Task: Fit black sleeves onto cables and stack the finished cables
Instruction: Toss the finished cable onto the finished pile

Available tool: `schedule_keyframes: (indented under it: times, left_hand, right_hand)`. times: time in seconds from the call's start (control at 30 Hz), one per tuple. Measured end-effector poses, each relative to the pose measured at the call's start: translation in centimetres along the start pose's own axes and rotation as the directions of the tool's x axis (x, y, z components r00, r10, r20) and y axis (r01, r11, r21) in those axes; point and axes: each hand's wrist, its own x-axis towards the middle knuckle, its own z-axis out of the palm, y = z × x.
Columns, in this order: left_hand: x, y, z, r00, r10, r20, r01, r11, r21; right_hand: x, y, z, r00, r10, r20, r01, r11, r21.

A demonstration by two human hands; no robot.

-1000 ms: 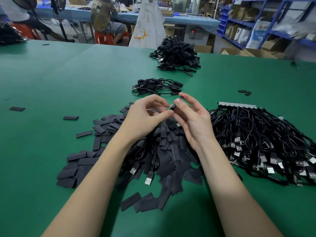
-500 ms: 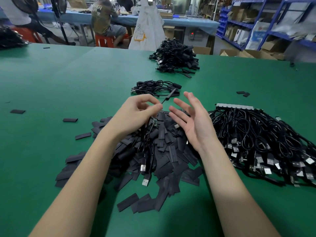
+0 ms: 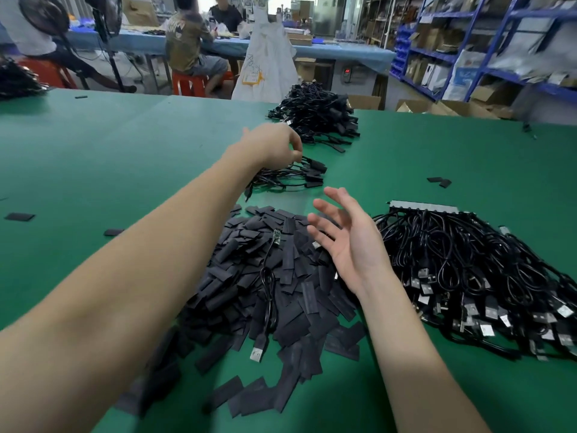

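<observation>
Black sleeves (image 3: 281, 276) beneath open right hand (image 3: 346, 242)

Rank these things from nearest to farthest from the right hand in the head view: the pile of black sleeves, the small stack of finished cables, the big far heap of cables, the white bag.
From the right hand:
1. Pile of black sleeves, directly under and left of it.
2. Small stack of finished cables, ahead, where the left hand reaches.
3. Big far heap of cables, farther ahead.
4. White bag, beyond the table edge.
</observation>
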Motion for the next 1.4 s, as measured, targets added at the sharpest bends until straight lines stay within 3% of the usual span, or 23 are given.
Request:
schedule_keyframes:
  times: [0.13,0.2,0.27,0.37,0.5,0.7,0.87,1.03,1.2,1.3,1.4]
  left_hand:
    - [2.8,-0.1,3.1,0.999,0.02,0.04,-0.03,0.963,0.27]
    - [3.2,-0.5,5.0,1.0,0.018,-0.008,-0.014,0.942,0.335]
    - [3.1,-0.8,6.8,0.999,-0.031,-0.041,0.042,0.953,0.3]
    - [2.4,-1.3,8.7,0.993,-0.107,0.055,0.091,0.966,0.241]
    - [1.3,-1.9,8.6,0.99,-0.076,0.12,0.069,0.996,0.06]
    - [-4.3,-1.8,5.8,0.993,-0.115,-0.005,0.113,0.985,-0.126]
    - [-12.1,-1.7,5.9,0.975,-0.206,0.078,0.22,0.935,-0.279]
    - [-14.3,-0.5,6.2,0.983,-0.185,0.019,0.182,0.932,-0.313]
    - [-14.1,-0.7,5.8,0.982,-0.188,-0.024,0.162,0.897,-0.412]
    - [-14.2,-0.9,5.0,0.971,-0.238,0.019,0.204,0.783,-0.588]
    - [-14.8,-0.8,4.0,0.956,-0.263,0.127,0.246,0.492,-0.835]
  right_hand:
    - [0.1,0.1,-0.3,1.0,-0.003,0.01,0.003,1.0,0.003]
    - [0.2,0.1,-0.4,1.0,-0.004,0.014,0.004,1.0,0.002]
    - [0.2,0.2,-0.4,1.0,-0.004,0.017,0.004,1.0,0.002]
    - [0.2,0.2,-0.4,1.0,-0.002,0.015,0.002,1.0,-0.009]
    - [0.1,0.2,-0.4,1.0,0.007,0.019,-0.006,0.999,-0.049]
    - [-0.3,0.2,-0.2,0.997,0.019,0.07,-0.004,0.98,-0.197]
    - [-0.5,0.1,0.1,0.996,0.048,0.081,-0.031,0.978,-0.204]
    - [-0.5,-0.2,0.2,0.994,0.063,0.087,-0.04,0.968,-0.246]
    - [-0.7,-0.9,-0.3,0.969,0.141,0.205,-0.039,0.9,-0.435]
    - [-0.9,-1.7,-1.0,0.909,0.238,0.342,0.032,0.778,-0.627]
    - [-1.3,-3.1,-1.3,0.716,0.518,0.468,0.148,0.542,-0.827]
